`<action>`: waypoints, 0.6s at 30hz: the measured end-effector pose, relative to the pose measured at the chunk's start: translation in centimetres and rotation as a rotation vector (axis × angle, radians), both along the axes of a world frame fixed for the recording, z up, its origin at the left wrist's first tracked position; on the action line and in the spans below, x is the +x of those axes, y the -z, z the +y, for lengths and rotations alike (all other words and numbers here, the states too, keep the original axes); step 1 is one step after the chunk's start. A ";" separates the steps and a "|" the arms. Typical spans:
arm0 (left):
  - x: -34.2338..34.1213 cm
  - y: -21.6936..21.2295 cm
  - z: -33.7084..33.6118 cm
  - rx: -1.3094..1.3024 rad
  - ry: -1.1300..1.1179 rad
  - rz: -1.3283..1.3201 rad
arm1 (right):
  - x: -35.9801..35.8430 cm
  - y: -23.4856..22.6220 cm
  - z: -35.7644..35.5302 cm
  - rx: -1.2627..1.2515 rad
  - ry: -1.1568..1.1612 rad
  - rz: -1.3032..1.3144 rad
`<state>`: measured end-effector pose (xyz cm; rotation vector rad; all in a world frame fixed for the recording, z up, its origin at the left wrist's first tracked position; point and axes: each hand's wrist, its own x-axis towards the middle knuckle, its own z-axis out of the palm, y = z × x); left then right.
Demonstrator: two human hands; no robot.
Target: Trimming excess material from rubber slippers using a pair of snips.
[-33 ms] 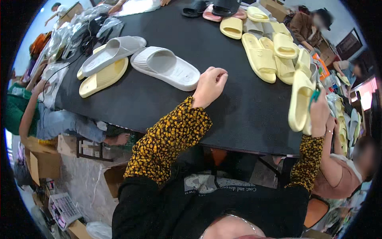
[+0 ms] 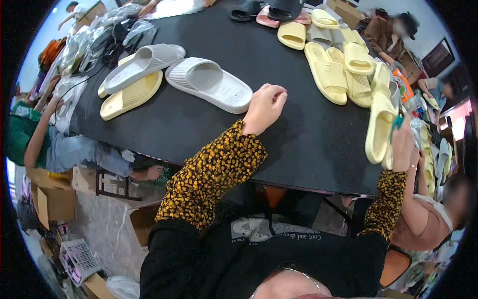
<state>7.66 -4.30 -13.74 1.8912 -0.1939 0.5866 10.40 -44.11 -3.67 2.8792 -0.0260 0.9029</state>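
Observation:
My left hand (image 2: 267, 108) is closed in a loose fist on the black table (image 2: 239, 147), close by the heel of a light grey slipper (image 2: 211, 83); I see nothing in its fingers. My right hand (image 2: 404, 138) grips a small teal-green thing (image 2: 397, 123), mostly hidden by the fingers. It is beside a pale yellow slipper (image 2: 380, 130) at the table's right edge. Another grey slipper (image 2: 142, 67) lies across a yellow slipper (image 2: 133, 99) at the left.
More yellow slippers (image 2: 326, 74) lie at the far right, with black slippers (image 2: 285, 9) beyond. Clear plastic bags (image 2: 99, 42) heap at the far left. A co-worker in pink (image 2: 423, 219) sits close on my right, another in green (image 2: 24, 132) at the left.
My right hand and the yellow slipper beside it have shifted slightly to the right. My left hand stays by the grey slipper.

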 end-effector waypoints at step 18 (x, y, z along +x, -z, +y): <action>-1.4 -4.0 4.9 0.365 -0.375 -0.365 | -4.4 -0.2 18.8 0.823 -0.926 0.618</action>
